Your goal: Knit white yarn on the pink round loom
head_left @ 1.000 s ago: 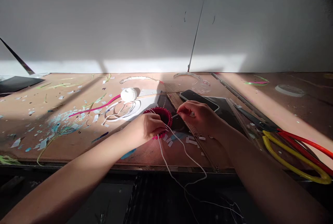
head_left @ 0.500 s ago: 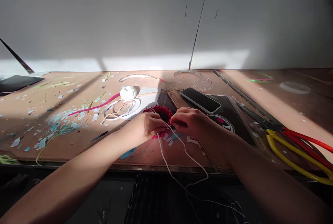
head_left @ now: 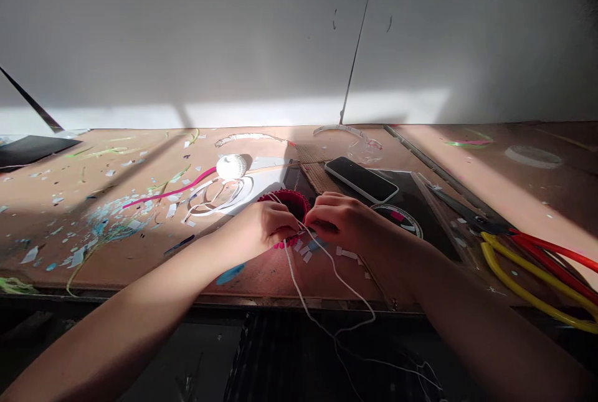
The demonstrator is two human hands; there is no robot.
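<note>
A round, dark pink ring-shaped piece with a beaded or ruffled edge (head_left: pixel 293 197) sits on the table between my hands. White string (head_left: pixel 295 283) crosses it, passes between my fingertips and hangs in loops over the table's front edge. My left hand (head_left: pixel 275 221) is closed in a pinch on the string at the near side of the pink piece. Fingers bent, my right hand (head_left: pixel 334 215) pinches the string just to the right. The fingertips of both hands nearly meet, and they partly hide the string there.
A ball of white yarn (head_left: pixel 231 167) lies at the back beside a pink strip (head_left: pixel 172 192). Behind my right hand are a phone (head_left: pixel 362 179) and a dark board (head_left: pixel 415 193). Large scissors with red and yellow handles (head_left: pixel 527 252) rest at right. Paper scraps (head_left: pixel 107 215) litter the left.
Both hands stay at nearly the same place, still pinching the string. The view has shifted very slightly; the objects on the table have not moved.
</note>
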